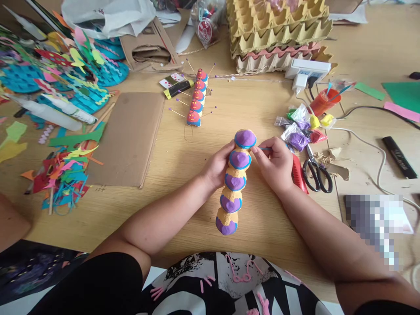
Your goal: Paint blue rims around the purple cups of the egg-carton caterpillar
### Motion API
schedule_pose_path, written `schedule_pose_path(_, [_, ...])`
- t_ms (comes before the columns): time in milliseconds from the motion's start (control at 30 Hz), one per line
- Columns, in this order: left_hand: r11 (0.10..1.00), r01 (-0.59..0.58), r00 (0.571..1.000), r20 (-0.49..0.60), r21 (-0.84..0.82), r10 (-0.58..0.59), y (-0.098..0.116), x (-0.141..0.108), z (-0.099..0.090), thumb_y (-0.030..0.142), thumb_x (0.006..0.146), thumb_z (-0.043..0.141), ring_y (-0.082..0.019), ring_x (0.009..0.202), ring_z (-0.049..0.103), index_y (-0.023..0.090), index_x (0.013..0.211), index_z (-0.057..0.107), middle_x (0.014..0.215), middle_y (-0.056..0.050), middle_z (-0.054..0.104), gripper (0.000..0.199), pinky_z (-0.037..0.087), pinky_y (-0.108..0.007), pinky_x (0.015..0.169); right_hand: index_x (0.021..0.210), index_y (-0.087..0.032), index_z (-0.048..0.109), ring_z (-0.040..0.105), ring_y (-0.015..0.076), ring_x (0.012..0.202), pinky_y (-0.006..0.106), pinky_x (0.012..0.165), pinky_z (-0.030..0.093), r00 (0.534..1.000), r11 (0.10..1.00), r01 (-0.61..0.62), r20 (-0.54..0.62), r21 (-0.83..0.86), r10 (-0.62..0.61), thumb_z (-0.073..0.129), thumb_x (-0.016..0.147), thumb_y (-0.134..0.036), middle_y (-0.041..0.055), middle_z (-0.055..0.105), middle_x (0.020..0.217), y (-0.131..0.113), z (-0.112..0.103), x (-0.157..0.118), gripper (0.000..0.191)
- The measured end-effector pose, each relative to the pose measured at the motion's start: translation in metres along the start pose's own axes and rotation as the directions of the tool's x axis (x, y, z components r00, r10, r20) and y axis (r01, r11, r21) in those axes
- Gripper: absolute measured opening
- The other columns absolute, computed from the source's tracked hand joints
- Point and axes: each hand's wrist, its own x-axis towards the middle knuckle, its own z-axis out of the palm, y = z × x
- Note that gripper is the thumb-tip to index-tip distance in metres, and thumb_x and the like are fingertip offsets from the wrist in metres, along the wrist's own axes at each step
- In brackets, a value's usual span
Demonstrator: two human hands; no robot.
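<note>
A strip of egg-carton cups (232, 203) stands out over the table, its cups yellow with purple clay patches edged in blue. My left hand (219, 164) is closed on the upper part of the strip from the left side. At the right of the top cup, my right hand (274, 162) pinches a thin blue strand (265, 148), its tip by the cup's edge; whether it is clay or a stick I cannot tell. Further back lies a finished-looking egg-carton caterpillar (197, 97) in red and blue, with small faces and purple-tipped sticks along its sides.
Scissors (316, 175) and a red cutter-like tool (298, 174) lie right of my right hand. Bagged clay (299, 131) and an orange cup (324, 103) are behind them. Cardboard (127, 135) and colored scraps (70, 168) lie left. Stacked egg trays (278, 37) stand at the back.
</note>
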Motion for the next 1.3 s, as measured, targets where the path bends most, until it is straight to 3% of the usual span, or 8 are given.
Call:
schedule_pose_path(233, [1.0,-0.008,0.999,0.036,0.027,0.007,0.0,0.003,-0.006,0.064,0.087,0.079,-0.025,0.057,0.066,0.026,0.083,0.07,0.061,-0.005,0.066,0.039,0.051,-0.038,0.059,0.078,-0.024,0.062,0.048,0.0126,0.06,0.031,0.06,0.039,0.999,0.996,0.038,0.028,0.083,-0.04,0.08,0.09,-0.066,-0.004,0.053,0.068,0.003,0.0,0.001,0.048])
schedule_pose_path(500, [0.998,-0.068,0.998,0.002,0.003,0.068,-0.002,0.003,-0.001,0.066,0.085,0.081,-0.026,0.059,0.068,0.027,0.084,0.073,0.062,-0.004,0.068,0.04,0.052,-0.038,0.062,0.077,-0.024,0.06,0.046,0.0124,0.059,0.032,0.06,0.038,0.999,0.999,0.036,0.002,0.027,-0.036,0.081,0.09,-0.063,-0.0056,0.048,0.064,0.003,0.0,-0.001,0.047])
schedule_pose_path(767, [0.961,-0.275,0.961,0.028,0.021,0.275,-0.003,-0.002,0.005,0.036,0.095,0.079,-0.012,0.058,0.064,0.02,0.081,0.076,0.073,0.0,0.074,0.021,0.049,-0.025,0.06,0.076,-0.024,0.059,0.043,0.0122,0.057,0.032,0.059,0.036,0.99,0.988,0.139,-0.008,-0.062,-0.14,0.079,0.095,-0.055,-0.0058,0.045,0.062,-0.002,0.0,-0.002,0.042])
schedule_pose_path(1300, [0.938,-0.339,0.94,0.058,0.075,0.335,-0.007,0.0,0.001,0.051,0.085,0.088,-0.013,0.063,0.066,0.02,0.084,0.075,0.076,0.0,0.074,0.033,0.051,-0.025,0.063,0.078,-0.024,0.056,0.043,0.0129,0.06,0.031,0.06,0.036,0.967,0.956,0.255,0.014,-0.145,-0.256,0.077,0.096,-0.034,-0.0056,0.046,0.065,-0.001,-0.001,-0.002,0.029])
